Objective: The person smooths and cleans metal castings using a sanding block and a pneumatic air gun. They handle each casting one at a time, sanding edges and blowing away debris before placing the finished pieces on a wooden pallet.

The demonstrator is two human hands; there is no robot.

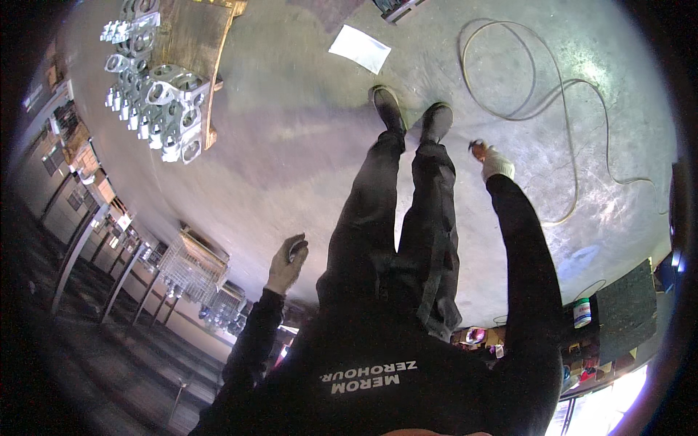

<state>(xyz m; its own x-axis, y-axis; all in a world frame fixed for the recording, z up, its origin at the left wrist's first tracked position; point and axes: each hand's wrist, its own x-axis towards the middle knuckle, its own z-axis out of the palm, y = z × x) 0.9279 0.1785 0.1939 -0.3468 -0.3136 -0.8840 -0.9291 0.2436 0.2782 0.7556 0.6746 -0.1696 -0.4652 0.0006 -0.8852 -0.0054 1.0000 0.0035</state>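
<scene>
My left hand hangs out at the left, beside my leg and above the floor. Its fingers curl round a small, dark, round thing with a pale rim, too small to name. On the other side, my right hand reaches forward past my right shoe. A pale covering, like a glove or wrap, shows over its back, and the fingertips look darker. They are bent together, and whatever they may hold is too small to tell. Neither hand touches the things around me.
Several silver machined metal parts stand at the far left by a wooden pallet. A white sheet lies on the concrete floor ahead. At the right a thin hose loops across the floor. Wire baskets stand at the left.
</scene>
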